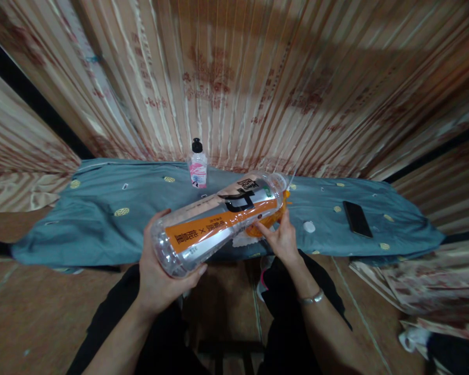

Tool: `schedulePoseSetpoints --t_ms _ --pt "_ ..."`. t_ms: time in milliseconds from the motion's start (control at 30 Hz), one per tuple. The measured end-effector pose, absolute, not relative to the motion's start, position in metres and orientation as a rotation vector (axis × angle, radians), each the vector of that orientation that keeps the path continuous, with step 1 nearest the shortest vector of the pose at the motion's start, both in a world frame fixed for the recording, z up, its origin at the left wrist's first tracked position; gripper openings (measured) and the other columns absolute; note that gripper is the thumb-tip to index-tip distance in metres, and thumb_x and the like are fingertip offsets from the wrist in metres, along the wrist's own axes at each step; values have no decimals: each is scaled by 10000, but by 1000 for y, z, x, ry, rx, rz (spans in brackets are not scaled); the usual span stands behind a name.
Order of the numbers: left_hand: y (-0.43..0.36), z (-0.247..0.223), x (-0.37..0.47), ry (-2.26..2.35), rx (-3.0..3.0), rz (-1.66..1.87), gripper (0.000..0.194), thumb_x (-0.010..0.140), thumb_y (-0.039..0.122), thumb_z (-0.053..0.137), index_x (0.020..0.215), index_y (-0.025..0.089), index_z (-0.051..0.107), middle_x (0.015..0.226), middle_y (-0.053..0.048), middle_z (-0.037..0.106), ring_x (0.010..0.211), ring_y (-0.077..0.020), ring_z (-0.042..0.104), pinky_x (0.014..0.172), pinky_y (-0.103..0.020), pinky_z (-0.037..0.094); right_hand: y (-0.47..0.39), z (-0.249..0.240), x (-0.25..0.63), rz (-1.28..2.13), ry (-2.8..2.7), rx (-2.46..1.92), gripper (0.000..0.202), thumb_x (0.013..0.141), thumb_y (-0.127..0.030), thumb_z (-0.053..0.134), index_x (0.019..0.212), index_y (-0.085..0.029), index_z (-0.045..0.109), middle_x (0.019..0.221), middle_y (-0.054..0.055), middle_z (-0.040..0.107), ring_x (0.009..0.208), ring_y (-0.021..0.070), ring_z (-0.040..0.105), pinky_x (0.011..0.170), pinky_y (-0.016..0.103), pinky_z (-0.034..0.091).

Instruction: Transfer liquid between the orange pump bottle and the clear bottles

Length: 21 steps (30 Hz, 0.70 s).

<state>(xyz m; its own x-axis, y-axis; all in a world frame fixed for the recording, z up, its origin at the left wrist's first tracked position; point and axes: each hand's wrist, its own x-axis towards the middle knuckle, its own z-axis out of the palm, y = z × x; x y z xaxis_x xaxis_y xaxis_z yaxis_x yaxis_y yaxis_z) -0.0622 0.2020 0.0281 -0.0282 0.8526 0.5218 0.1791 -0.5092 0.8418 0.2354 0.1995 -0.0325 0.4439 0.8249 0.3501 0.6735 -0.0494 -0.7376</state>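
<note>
A large clear plastic bottle (222,221) with an orange and silver label is tilted across the middle of the view, its neck to the upper right. My left hand (160,271) is wrapped round its base end. Near the neck, my right hand (279,237) grips an orange object (268,223), partly hidden behind the bottle; its exact shape cannot be made out. A thin clear strand rises beside the bottle's mouth. Something white with a frilled edge (247,239) shows below the bottle, next to the orange object.
A teal cloth (140,229) covers the narrow table. On it stand a small pump-topped bottle (198,169) with a pink label at the back, a white round cap (308,226) and a black phone (357,219) at the right. Patterned curtains (234,78) hang behind.
</note>
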Motion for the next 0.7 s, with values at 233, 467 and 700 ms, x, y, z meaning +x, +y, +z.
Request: schedulePoseSetpoints --t_ms 233,467,700 --pt "202 28 -63 1061 1730 1570 929 629 419 952 1465 261 579 1231 -119 746 1067 -350 778 936 -510 684 199 -31 234 199 -1289 -1768 901 813 -705 749 1494 -163 515 1254 181 785 1085 392 790 923 535 633" --pt "202 27 -64 1084 1741 1572 931 627 431 948 1464 269 575 1241 -123 746 1084 -368 773 957 -546 676 198 -30 234 204 -1280 -1775 911 812 -700 760 1501 -162 504 1238 180 788 1078 386 791 910 513 637" --pt "202 28 -62 1076 1724 1576 927 617 421 951 1455 267 585 1235 -119 745 1075 -349 774 938 -508 684 199 -34 235 193 -1277 -1786 905 804 -692 758 1501 -175 502 1219 166 796 1057 388 793 895 515 640"
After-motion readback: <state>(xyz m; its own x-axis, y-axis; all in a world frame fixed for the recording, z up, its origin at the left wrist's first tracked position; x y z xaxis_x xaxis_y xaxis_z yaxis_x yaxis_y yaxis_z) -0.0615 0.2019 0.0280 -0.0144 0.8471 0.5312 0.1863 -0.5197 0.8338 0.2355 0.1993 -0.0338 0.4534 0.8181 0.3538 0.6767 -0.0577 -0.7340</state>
